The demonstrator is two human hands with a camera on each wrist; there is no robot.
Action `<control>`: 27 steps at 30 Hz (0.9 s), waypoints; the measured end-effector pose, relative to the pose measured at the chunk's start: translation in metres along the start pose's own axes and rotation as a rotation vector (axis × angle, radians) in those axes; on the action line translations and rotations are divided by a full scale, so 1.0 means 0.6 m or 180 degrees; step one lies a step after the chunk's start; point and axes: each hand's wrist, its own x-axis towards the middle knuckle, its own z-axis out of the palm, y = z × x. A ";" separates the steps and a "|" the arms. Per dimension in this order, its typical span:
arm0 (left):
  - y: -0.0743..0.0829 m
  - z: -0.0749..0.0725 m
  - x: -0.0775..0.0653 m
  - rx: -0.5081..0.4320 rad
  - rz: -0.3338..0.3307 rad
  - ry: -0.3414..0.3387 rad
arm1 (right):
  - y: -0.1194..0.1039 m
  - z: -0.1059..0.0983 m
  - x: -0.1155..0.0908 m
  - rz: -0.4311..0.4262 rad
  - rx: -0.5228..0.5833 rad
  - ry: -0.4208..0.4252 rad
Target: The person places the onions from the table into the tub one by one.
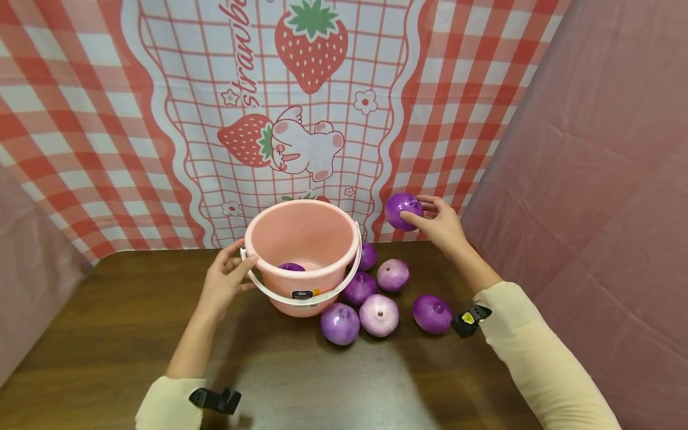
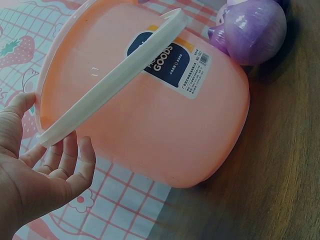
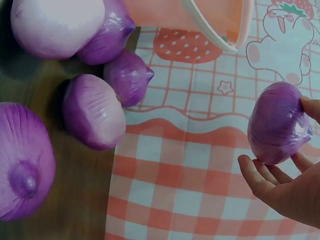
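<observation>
Purple onion (image 1: pixel 399 211) in midair, pink bucket (image 1: pixel 322 284) held by the rim
So the right hand (image 1: pixel 439 226) has that onion pinched between thumb and fingers, up above the table (image 1: pixel 301 385) and off to the right of the bucket. Left hand (image 1: pixel 221 283) grips the bucket's rim, fingers right at the end of the white handle (image 2: pixel 112 82). At least one more onion (image 1: pixel 291 267) is inside, plus six loose onions (image 1: pixel 379 315) bunched on the table nearby.

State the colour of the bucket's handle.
White; the handle shows best in the left wrist view.
</observation>
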 end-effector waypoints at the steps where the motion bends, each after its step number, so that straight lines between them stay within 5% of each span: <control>1: 0.000 0.000 0.000 -0.0002 0.0001 -0.0002 | -0.002 0.001 0.000 -0.0008 -0.0005 -0.0009; 27: -0.001 0.001 -0.001 0.0011 -0.0005 0.0007 | -0.057 0.042 -0.016 -0.0244 0.0018 -0.0236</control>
